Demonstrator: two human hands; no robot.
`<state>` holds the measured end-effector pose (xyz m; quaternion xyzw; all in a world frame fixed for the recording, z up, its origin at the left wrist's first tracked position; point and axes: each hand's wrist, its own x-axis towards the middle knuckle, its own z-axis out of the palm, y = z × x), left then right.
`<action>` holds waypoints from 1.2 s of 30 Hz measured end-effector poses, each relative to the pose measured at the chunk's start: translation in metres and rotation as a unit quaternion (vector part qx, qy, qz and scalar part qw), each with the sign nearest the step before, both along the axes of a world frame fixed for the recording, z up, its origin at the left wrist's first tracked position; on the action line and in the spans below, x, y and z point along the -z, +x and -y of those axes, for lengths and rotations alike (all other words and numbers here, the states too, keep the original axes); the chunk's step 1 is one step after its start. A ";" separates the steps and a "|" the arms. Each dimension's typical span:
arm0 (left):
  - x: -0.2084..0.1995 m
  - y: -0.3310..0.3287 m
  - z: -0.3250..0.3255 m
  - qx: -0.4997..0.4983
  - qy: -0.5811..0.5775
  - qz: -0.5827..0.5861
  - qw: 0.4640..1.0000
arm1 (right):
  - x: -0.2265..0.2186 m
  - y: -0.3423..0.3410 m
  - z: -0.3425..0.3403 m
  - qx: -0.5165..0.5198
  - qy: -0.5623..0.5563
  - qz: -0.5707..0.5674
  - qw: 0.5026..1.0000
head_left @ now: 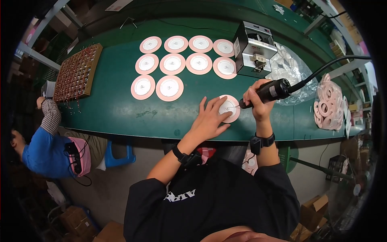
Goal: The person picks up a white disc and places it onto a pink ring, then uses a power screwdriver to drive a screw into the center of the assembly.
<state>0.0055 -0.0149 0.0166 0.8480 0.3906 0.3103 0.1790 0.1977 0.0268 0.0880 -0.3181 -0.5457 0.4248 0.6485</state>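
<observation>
My right hand point(260, 101) is closed round a black electric screwdriver point(271, 92), its cord running off to the upper right. The tool is tilted, its thin bit pointing left at the middle of a round white disc with a pink rim point(234, 117). This disc lies flat near the table's front edge. My left hand point(209, 119) rests over the disc's left side with fingers spread, fingertips on it, partly hiding it. Several similar pink-rimmed discs point(169, 88) lie in rows farther back, each with something small at its centre.
A black-and-silver screw feeder point(254, 50) stands behind my right hand. Clear plastic bags hold pink rings point(328, 107) at the right. A tray of red-wired parts point(78, 72) sits at the left of the green table point(109, 117). A person in blue point(48, 151) sits beside a blue stool point(119, 155).
</observation>
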 end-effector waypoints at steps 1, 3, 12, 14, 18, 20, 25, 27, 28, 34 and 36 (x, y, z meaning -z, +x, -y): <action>0.001 0.000 0.001 0.001 0.001 0.000 1.000 | -0.001 0.001 0.003 0.001 0.001 0.000 1.000; 0.005 0.001 0.002 -0.008 0.002 0.000 1.000 | -0.004 0.008 0.009 -0.010 -0.013 -0.042 0.999; 0.007 -0.003 -0.001 0.006 0.009 -0.005 1.000 | -0.081 0.056 -0.067 0.115 0.121 -0.056 0.984; 0.010 -0.004 -0.001 0.007 0.014 0.002 1.000 | -0.088 0.060 -0.098 0.164 0.140 -0.019 0.976; 0.014 -0.002 -0.003 0.006 0.024 0.023 0.999 | -0.073 0.063 -0.133 0.182 0.087 0.019 0.979; 0.015 -0.003 -0.002 0.002 0.017 0.036 0.999 | -0.071 0.066 -0.129 0.166 0.077 0.017 0.983; 0.006 -0.003 0.000 -0.001 0.000 0.031 1.000 | -0.063 0.048 -0.072 0.067 0.060 -0.027 0.996; 0.004 -0.002 0.000 -0.003 0.009 0.006 1.000 | -0.055 0.032 -0.040 0.054 0.056 -0.024 0.997; 0.004 -0.001 0.000 -0.002 0.014 -0.007 1.000 | -0.050 0.025 -0.028 0.042 0.057 -0.021 0.997; 0.008 0.000 -0.001 -0.005 0.010 -0.008 1.000 | -0.018 0.006 -0.005 0.037 0.031 0.034 0.998; 0.007 0.002 0.000 -0.005 0.008 -0.002 1.000 | -0.014 0.006 -0.004 0.032 0.022 0.043 0.998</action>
